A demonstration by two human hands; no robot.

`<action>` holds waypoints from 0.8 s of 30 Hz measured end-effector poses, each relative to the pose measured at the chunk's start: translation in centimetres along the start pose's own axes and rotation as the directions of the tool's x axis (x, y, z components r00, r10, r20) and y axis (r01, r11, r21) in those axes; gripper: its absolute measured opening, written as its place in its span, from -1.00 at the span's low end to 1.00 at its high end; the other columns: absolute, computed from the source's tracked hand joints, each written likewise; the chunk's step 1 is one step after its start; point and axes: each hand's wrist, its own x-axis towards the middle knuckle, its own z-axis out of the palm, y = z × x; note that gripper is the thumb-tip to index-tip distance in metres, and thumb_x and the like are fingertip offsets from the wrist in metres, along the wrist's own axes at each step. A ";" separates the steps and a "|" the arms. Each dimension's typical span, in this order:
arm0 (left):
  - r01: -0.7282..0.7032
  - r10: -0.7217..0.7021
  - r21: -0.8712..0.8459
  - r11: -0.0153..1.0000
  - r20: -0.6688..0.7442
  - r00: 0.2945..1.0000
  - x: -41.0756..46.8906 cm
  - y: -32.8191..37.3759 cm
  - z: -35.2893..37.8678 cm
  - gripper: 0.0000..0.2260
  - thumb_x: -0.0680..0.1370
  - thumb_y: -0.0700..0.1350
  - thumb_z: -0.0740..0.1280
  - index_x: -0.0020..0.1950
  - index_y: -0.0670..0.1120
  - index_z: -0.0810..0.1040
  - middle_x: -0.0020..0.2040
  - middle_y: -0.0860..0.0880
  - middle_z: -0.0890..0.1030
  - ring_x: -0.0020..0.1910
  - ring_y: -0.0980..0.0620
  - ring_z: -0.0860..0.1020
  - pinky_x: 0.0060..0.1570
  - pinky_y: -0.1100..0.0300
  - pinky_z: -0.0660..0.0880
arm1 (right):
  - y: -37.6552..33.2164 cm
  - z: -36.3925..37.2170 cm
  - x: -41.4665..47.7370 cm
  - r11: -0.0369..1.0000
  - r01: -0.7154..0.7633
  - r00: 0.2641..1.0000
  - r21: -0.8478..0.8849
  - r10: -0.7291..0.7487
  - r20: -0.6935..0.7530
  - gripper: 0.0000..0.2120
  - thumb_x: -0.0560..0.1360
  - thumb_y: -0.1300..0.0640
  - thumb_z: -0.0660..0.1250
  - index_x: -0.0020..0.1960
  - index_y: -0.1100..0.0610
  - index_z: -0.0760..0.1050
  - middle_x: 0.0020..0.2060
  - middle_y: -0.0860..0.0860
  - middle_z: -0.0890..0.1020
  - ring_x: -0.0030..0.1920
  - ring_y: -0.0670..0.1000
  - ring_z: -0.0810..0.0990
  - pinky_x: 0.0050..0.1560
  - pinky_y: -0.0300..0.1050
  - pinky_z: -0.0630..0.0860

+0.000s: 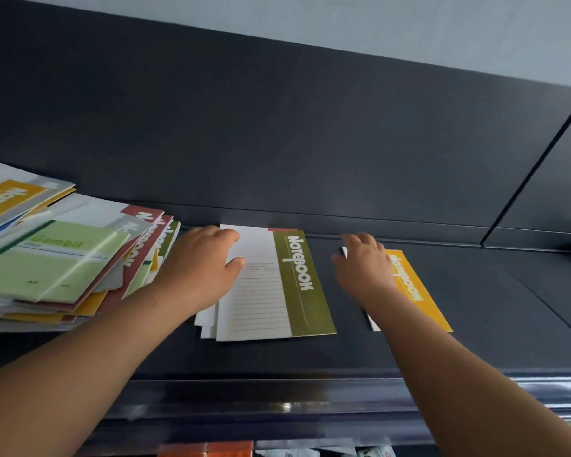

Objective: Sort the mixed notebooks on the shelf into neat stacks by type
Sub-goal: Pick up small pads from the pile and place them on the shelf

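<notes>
At the very bottom, blurred orange packs (205,450) are seen on a lower level. Above them the glossy front rail (277,394) of the dark shelf (475,308) is crossed by two bare forearms reaching onto it.

The left hand (205,268) is laid palm down on the white, lined part of an olive-green notebook (299,282). Its fingers are loosely together and the thumb is spread towards the green band; nothing is pinched. This notebook is placed on top of a small stack near the shelf's middle. White edges of others are shown beneath its near left corner, and a red edge (282,229) at its far side.

The right hand (363,265) is rested palm down on the left part of a yellow notebook (416,291), which lies flat to the right of the olive one, apart from it. Its fingers are bent at the far edge and the thumb is out to the left. Whether that edge is gripped cannot be told.

Just beside the left wrist, a loose mixed pile (89,298) of notebooks is fanned out. A light green Gambit notebook (53,258) is on top, red-covered ones (145,214) are slid out behind it, and a yellow-and-grey notebook (10,196) is highest at the far left.

Behind everything the dark back panel (277,127) is seen, and above it a pale wall (442,24).
</notes>
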 end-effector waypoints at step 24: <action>0.349 -0.359 0.190 0.918 0.021 0.933 -8.2 -16.9 -5.3 -0.34 0.57 0.33 -0.05 0.57 0.00 0.07 0.57 -0.06 0.12 0.53 -0.06 0.09 0.46 -0.01 0.03 | -25.9 8.6 -5.1 0.594 -0.264 0.842 0.760 -0.242 0.481 -0.85 0.58 0.06 0.29 -0.09 0.14 0.51 -0.10 0.15 0.66 -0.14 0.11 0.68 -0.07 0.02 0.67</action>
